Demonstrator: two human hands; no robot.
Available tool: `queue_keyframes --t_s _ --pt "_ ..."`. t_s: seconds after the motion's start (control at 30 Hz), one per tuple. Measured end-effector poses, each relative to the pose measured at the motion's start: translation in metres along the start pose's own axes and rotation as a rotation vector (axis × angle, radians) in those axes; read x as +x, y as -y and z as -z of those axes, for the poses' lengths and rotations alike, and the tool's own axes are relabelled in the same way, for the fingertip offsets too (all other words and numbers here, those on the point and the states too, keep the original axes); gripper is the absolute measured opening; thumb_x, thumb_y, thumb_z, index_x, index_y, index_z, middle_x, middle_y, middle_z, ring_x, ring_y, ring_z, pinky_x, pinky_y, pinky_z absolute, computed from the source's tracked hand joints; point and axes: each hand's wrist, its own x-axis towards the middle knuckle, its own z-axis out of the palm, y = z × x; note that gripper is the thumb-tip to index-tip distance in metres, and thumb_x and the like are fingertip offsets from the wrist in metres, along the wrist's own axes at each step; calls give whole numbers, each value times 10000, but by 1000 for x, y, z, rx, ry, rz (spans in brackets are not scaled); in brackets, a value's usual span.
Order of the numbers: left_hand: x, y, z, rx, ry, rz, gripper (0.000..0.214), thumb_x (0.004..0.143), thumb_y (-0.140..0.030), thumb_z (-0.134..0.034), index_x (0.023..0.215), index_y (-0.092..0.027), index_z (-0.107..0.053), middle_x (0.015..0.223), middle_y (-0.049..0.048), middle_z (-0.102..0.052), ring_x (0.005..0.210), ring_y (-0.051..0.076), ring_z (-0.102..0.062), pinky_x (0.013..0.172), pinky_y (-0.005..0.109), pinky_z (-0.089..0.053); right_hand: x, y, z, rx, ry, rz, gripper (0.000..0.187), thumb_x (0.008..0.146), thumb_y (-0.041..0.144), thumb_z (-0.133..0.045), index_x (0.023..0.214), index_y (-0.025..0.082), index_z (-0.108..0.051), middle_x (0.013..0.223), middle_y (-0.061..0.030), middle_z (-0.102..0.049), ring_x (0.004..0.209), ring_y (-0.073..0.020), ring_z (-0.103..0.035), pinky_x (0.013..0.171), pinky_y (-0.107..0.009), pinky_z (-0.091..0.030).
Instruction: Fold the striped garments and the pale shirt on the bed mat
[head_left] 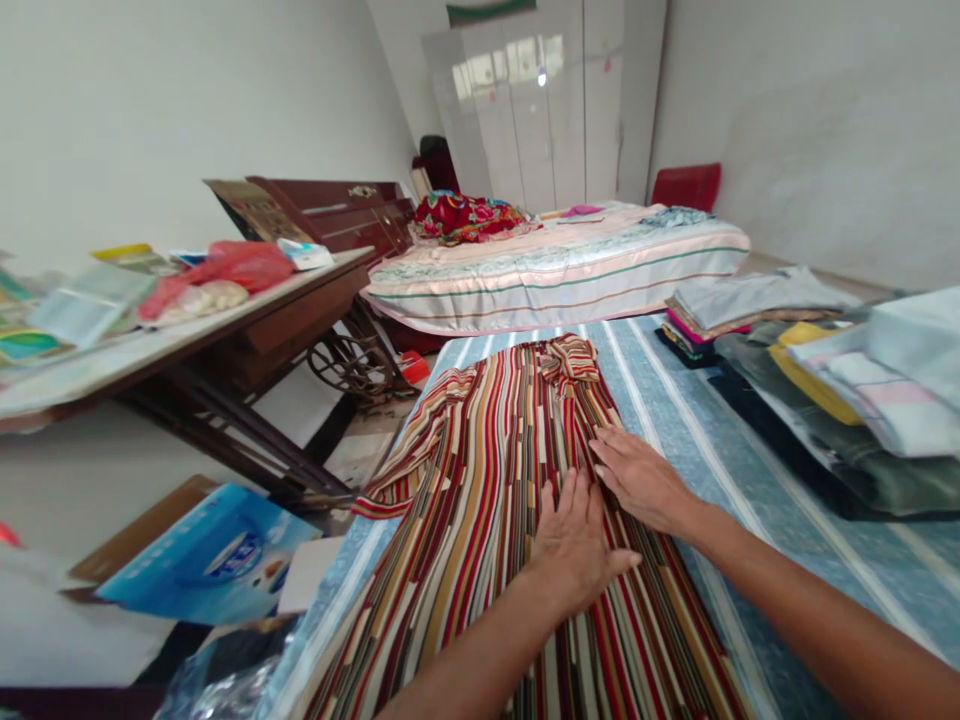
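A long striped dress (480,500) in red, tan, cream and dark brown lies spread on a blue sheet with white stripes (652,400). Its left-hand sleeve hangs out toward the sheet's left edge, while the other sleeve is folded in over the upper part. My left hand (576,545) rests flat on the middle of the dress, fingers stretched and thumb out to the right. Just beyond it, my right hand (641,478) lies on the dress's right edge with its fingers extended. Neither hand grips anything.
Folded clothes (840,400) are stacked on the right of the sheet. On the left stands a sewing-machine table (300,310) bearing a red plastic bag (232,270). Below it is a blue box (217,555). Another bed (555,280) with a red floral bundle (469,215) stands behind.
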Motion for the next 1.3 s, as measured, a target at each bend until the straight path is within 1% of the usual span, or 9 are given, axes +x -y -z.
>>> queue_keyframes --t_s 0.13,0.27,0.37,0.53,0.63,0.8,0.9,1.1,1.3 --pt "-4 10 -15 -43 3 27 919 787 -761 -194 1459 -137 -131 1520 138 -23 1391 288 50 1102 569 -76 9 -13 -18 6 122 -82 652 903 497 -345 1358 33 -396 1450 -194 -303 1363 -303 -199 1095 -458 -223" --pt "-5 14 -21 -75 0 38 905 769 -777 -221 1460 -202 -116 1521 116 3 1387 285 66 1104 563 -60 8 -22 -35 28 174 -135 792 870 646 -254 1398 60 -329 1479 -172 -236 1375 -287 -165 1105 -469 -179" --pt "-4 13 -17 -95 20 54 911 761 -782 -244 1457 -207 -127 1519 110 12 1383 291 73 1105 563 -54 5 -23 -39 39 173 -136 812 864 668 -206 1402 72 -325 1487 -158 -217 1380 -274 -145 1110 -463 -161" --pt "-3 11 -4 -118 66 73 924 751 -787 -269 1449 -188 -186 1517 114 -3 1382 309 45 1105 570 -62 13 -21 -33 55 139 -140 796 869 659 -209 1386 74 -364 1478 -168 -243 1379 -279 -150 1107 -460 -161" --pt "8 13 7 -103 40 67 898 775 -771 -228 1442 -169 -224 1519 109 -53 1391 296 -3 1111 560 -64 36 -24 -29 60 129 -147 726 900 592 -210 1383 75 -373 1479 -171 -243 1381 -275 -143 1110 -446 -148" --pt "43 22 22 -25 -16 89 858 828 -706 -212 1435 -99 -231 1513 125 -102 1397 274 -21 1121 536 -47 83 -36 -33 46 184 -197 633 928 474 -210 1393 68 -350 1482 -170 -240 1377 -275 -160 1106 -424 -144" --pt "54 28 19 -34 18 124 889 812 -721 -226 1437 -89 -217 1514 131 -74 1393 293 7 1118 543 -68 94 -43 -43 47 187 -219 688 918 523 -198 1386 43 -351 1471 -188 -255 1371 -291 -174 1099 -446 -149" --pt "50 36 4 -102 19 125 886 777 -751 -279 1453 -189 -177 1516 86 -150 1388 334 -3 1100 594 -114 89 -51 -62 45 200 -240 820 869 659 -144 1407 64 -314 1488 -161 -218 1380 -279 -144 1101 -456 -131" --pt "54 34 5 -104 59 182 853 787 -711 -319 1442 -173 -226 1516 104 -83 1380 333 33 1102 589 -61 102 -50 -53 59 189 -245 829 869 660 -125 1394 55 -342 1475 -189 -244 1374 -297 -162 1101 -452 -126"
